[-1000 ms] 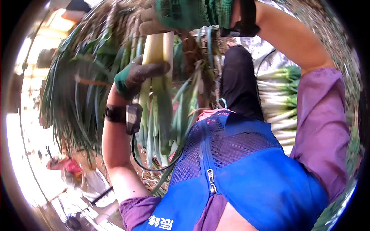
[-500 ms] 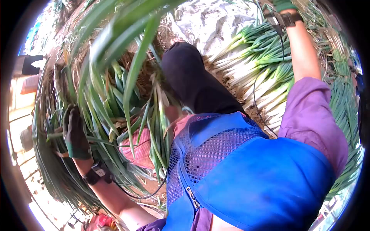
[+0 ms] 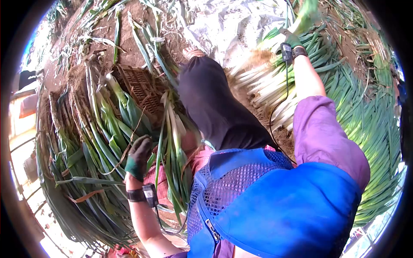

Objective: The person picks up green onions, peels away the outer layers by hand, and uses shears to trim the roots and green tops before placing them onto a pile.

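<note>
My left hand [image 3: 140, 158], in a dark and green glove, has its fingers curled together beside the heap of long green onions [image 3: 97, 148] at the left; what is inside the fingers is hidden. More onion stalks [image 3: 174, 137] lie against my lap, right of that hand. At the upper right, my gloved right hand [image 3: 291, 38] is closed around a green onion [image 3: 306, 18], its leaves blurred. Below it is a row of onions with white stems [image 3: 262, 86], roots toward my leg and green leaves fanning right.
A brown woven basket [image 3: 137, 84] stands behind the left heap. A crumpled whitish sheet [image 3: 228, 28] covers ground at the top centre. My dark-trousered leg [image 3: 215, 103] lies between the two piles. Loose leaves are scattered on the soil [image 3: 129, 36]. Cables run from both wrist devices.
The large leaves that crossed the upper left are gone from there. My left hand has moved right and curled. My right hand has come down and left, over the white-stemmed row.
</note>
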A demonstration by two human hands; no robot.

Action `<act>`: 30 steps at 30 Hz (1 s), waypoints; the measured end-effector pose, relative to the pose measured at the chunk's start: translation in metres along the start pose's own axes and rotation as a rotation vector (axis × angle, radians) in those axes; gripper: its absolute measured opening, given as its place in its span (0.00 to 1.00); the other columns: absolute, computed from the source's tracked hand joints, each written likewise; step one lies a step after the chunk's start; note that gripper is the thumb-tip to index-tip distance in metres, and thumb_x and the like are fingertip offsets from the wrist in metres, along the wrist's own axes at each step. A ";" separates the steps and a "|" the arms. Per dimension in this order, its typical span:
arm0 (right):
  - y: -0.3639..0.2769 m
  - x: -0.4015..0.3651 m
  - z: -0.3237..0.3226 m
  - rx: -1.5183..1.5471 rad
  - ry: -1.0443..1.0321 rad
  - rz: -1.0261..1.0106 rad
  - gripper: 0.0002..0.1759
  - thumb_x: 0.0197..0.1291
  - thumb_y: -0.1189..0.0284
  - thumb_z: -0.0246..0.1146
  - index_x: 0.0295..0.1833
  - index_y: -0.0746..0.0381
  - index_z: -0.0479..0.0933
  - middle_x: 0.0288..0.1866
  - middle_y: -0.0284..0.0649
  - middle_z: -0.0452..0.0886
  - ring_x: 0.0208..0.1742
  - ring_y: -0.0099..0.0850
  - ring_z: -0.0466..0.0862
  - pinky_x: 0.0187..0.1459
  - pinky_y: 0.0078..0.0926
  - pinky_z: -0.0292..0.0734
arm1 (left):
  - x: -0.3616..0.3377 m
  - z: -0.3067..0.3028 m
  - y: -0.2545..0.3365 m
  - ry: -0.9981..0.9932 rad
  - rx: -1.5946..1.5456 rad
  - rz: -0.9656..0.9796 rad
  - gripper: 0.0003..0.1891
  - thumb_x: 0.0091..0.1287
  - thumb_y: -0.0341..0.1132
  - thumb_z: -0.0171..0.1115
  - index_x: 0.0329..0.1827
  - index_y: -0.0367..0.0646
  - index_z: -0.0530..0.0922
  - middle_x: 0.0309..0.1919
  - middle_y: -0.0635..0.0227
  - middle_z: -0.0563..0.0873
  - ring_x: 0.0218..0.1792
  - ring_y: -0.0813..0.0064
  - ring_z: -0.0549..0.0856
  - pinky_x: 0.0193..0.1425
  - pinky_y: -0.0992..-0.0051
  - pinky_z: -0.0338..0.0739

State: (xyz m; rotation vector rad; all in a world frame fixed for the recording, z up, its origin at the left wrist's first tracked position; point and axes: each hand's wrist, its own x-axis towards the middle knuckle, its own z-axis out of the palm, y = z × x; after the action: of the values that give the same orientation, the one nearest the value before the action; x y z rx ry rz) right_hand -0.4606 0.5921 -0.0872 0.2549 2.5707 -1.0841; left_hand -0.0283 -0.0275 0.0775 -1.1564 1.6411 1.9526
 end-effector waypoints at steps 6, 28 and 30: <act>0.056 0.010 0.094 1.176 -0.106 0.542 0.14 0.65 0.55 0.59 0.35 0.54 0.75 0.20 0.36 0.74 0.16 0.35 0.75 0.19 0.39 0.72 | 0.017 0.009 -0.026 0.064 0.038 -0.158 0.17 0.72 0.37 0.64 0.60 0.40 0.79 0.39 0.77 0.84 0.35 0.86 0.80 0.41 0.82 0.75; -0.001 0.039 0.245 0.603 -0.034 0.755 0.33 0.63 0.49 0.63 0.62 0.65 0.75 0.41 0.47 0.82 0.28 0.39 0.81 0.37 0.41 0.80 | 0.115 0.052 -0.055 0.054 0.509 -0.204 0.44 0.57 0.46 0.77 0.69 0.26 0.66 0.58 0.51 0.82 0.56 0.67 0.82 0.60 0.71 0.77; -0.020 0.020 0.240 0.601 -0.102 0.755 0.32 0.64 0.50 0.63 0.63 0.65 0.75 0.41 0.46 0.82 0.26 0.38 0.81 0.36 0.41 0.80 | 0.130 0.059 -0.068 0.117 0.721 -0.184 0.49 0.53 0.47 0.79 0.70 0.24 0.63 0.56 0.50 0.84 0.55 0.67 0.84 0.57 0.69 0.80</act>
State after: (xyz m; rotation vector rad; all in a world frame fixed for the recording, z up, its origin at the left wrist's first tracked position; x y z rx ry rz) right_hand -0.4281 0.4060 -0.2382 1.1578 1.7176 -1.4332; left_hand -0.0814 0.0155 -0.0646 -1.0719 1.9674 1.0394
